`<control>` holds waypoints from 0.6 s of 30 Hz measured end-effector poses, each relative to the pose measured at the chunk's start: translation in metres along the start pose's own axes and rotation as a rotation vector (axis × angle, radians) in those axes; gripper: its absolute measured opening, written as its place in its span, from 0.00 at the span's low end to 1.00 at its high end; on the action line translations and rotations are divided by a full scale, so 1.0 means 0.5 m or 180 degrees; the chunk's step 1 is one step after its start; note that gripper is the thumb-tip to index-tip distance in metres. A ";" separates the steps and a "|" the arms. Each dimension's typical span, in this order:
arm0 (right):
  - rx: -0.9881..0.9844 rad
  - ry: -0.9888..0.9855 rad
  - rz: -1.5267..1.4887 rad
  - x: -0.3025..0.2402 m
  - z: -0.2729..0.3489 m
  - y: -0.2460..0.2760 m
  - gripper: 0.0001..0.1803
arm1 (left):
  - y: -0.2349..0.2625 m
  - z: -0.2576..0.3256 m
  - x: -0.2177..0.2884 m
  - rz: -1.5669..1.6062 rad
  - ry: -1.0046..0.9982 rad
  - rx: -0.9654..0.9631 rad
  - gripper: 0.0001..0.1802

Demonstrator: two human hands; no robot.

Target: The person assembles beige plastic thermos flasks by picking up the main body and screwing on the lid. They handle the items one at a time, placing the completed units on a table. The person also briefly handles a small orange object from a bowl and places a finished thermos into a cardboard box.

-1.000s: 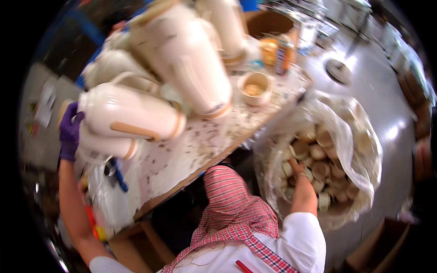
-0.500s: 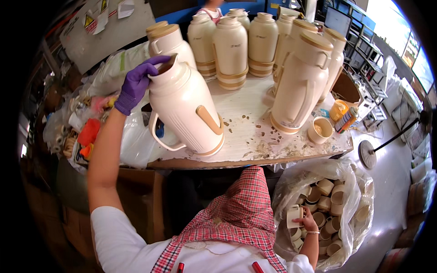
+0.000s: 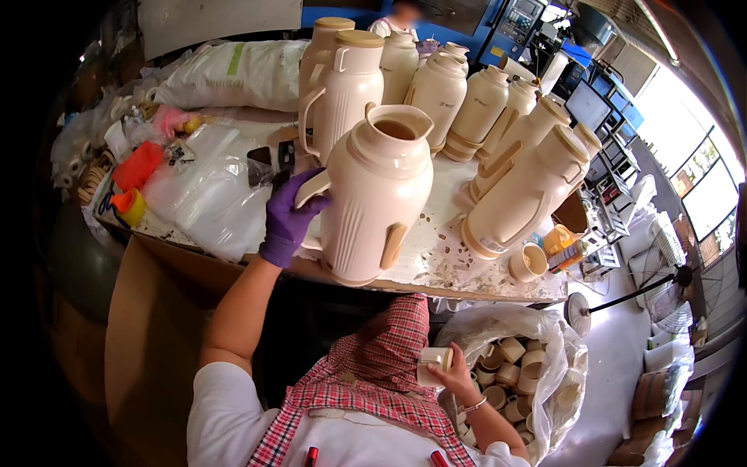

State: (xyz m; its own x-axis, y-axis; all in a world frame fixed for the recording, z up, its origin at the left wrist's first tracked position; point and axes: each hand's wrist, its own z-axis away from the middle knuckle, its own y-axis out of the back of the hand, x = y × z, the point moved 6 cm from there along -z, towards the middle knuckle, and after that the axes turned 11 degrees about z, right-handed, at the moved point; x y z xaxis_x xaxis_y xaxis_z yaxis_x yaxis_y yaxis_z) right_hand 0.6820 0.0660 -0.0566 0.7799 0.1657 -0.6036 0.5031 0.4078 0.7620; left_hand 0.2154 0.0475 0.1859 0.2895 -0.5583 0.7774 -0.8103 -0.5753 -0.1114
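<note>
My left hand (image 3: 289, 216), in a purple glove, is closed round the handle of a cream vacuum jug (image 3: 375, 198). The jug has no lid, so its mouth and pouring lip show; it is at the table's front edge. Lower right, my right hand (image 3: 457, 380) is bare and grips a small cream cup (image 3: 433, 369) above my checked apron. Beside that hand, a clear plastic bag (image 3: 566, 366) holds many similar cups (image 3: 510, 373).
Lidded jugs (image 3: 359, 82) stand behind mine, with more at right (image 3: 529, 198). Open-topped jugs (image 3: 436, 97) are at the back. A cup (image 3: 529, 263) and spray can (image 3: 566, 255) are at the table's right. Plastic sheets (image 3: 214, 191) lie left; a fan (image 3: 661, 284) stands right.
My left hand has shifted from the jug's mouth to its handle, and the jug has turned and moved right in view. My right hand has lifted the cup out of the bag toward my apron.
</note>
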 end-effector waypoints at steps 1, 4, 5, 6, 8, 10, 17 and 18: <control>-0.0060 0.0234 -0.0298 -0.046 -0.014 0.042 0.51 | 0.015 -0.003 -0.007 0.0013 0.0067 -0.0005 0.22; 0.0793 0.2161 -0.1329 -0.335 -0.058 0.305 0.61 | 0.031 -0.011 -0.036 0.0152 0.0296 -0.0051 0.20; 0.0922 0.2564 -0.1655 -0.474 -0.050 0.382 0.66 | 0.038 -0.015 -0.035 0.0124 0.0308 -0.0086 0.21; 0.1539 0.3180 -0.1159 -0.575 -0.044 0.454 0.68 | 0.026 -0.025 -0.039 0.0177 0.0309 -0.0172 0.21; 0.1862 0.4033 0.0563 -0.765 -0.049 0.535 0.64 | 0.030 -0.036 -0.057 0.0432 0.0329 -0.0228 0.20; 0.1331 0.4637 0.1127 -0.898 -0.078 0.539 0.58 | 0.015 -0.052 -0.062 0.0298 -0.0061 -0.0409 0.20; 0.0275 0.4714 0.1522 -1.019 -0.167 0.429 0.51 | 0.008 -0.060 -0.071 0.0626 0.0233 -0.0669 0.23; 0.0283 0.4682 0.1574 -1.020 -0.170 0.427 0.51 | 0.004 -0.062 -0.072 0.0741 0.0291 -0.0692 0.23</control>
State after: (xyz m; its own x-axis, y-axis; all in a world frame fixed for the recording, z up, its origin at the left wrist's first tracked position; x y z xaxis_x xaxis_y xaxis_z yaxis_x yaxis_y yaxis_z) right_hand 0.3602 0.1447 0.3940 -0.1436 0.9882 0.0533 0.3764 0.0047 0.9265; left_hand 0.1876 0.0849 0.1768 0.0449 -0.5981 0.8001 -0.9420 -0.2921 -0.1655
